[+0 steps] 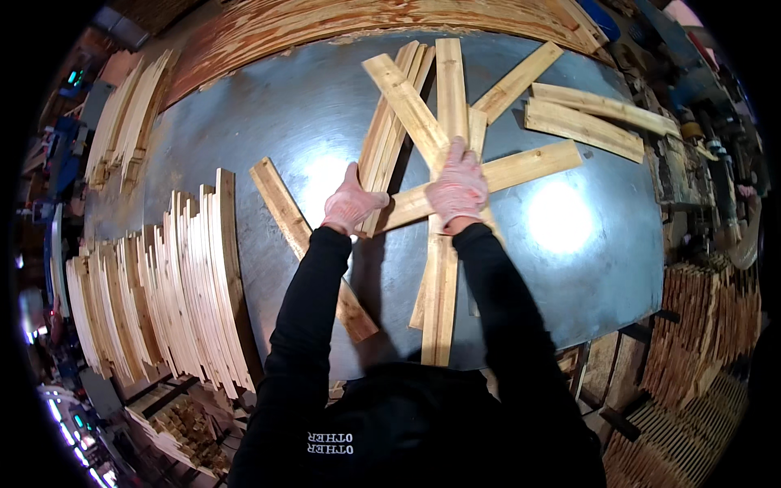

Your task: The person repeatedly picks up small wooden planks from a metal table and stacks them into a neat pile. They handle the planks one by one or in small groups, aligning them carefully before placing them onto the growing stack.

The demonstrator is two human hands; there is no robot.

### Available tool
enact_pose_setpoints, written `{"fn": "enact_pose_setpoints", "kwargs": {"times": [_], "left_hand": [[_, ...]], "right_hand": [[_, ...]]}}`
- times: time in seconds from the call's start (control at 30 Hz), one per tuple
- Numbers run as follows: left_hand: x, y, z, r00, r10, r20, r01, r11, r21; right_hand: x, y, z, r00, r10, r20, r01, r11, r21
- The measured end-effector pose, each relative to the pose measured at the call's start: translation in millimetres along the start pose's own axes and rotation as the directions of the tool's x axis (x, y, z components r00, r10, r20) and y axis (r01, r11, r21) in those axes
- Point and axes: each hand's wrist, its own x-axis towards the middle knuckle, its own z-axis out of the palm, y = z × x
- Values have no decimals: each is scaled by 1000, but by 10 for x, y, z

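Both of my hands wear pale pinkish work gloves. My left hand (354, 202) grips the near end of a bundle of narrow wooden boards (389, 134) lying side by side, its thumb across them. Just right of it, my right hand (457, 185) closes over a wooden board (407, 106) slanting up to the left, where several boards cross. Under that hand runs a crosswise board (533, 165). Another board (440, 305) points toward me, and one more (451, 85) points away. The right fingertips are partly hidden against the wood.
A loose board (281, 199) lies left, passing under my left forearm. Neat rows of boards (191, 285) line the left side of the grey metal table (602, 276). Two boards (586, 130) rest at far right. Stacked slats (691, 350) stand beyond the right edge; plywood (325, 20) borders the far edge.
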Motion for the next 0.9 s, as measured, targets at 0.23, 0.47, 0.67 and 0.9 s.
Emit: {"fn": "enact_pose_setpoints", "kwargs": {"times": [0.23,0.47,0.67,0.9], "left_hand": [[-1156,-1189,8,915,223,336,316,124,-941],[-2321,-1585,193,937,52,345,348,-220,-911],[-2713,-1845,320,973,-231,-18,69,363,-929],[-2387,-2087,739,933,-264,-244,-64,546,-835]], "right_hand": [[933,1306,-404,755,-637,157,650,758,-48],[960,907,-539,629,-560,540,748,626,-222],[648,968,-609,737,-377,561,450,893,9],[-233,176,-459,586,-514,626,-394,495,774]]}}
